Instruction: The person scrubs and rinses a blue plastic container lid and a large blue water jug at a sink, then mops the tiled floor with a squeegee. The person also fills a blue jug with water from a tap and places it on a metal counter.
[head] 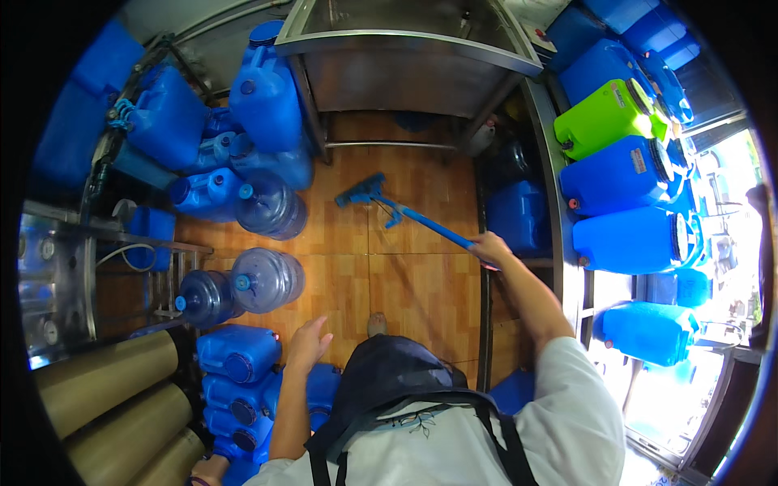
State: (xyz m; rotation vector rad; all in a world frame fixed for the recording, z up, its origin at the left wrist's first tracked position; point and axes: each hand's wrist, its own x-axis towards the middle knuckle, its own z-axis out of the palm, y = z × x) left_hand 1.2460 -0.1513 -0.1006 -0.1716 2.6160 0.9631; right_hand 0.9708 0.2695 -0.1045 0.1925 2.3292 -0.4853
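My right hand (491, 249) is closed around the blue handle of a sponge mop (434, 226), at right of centre. The blue mop head (360, 189) rests on the wood-patterned floor (419, 291) near the middle, with a small blue lever on the shaft. My left hand (310, 344) is held out at lower left, fingers apart and nothing in it. Near it stand a large clear round water bottle (267, 280) and blue plastic jugs (240, 352).
Many blue containers (267, 91) line the left side. A stainless steel table (401, 73) stands ahead. To the right, a metal counter (550, 152) bears blue containers and a green container (608, 118). Tan cylinders (115, 376) are at lower left, beside part of another person's hand (209, 469).
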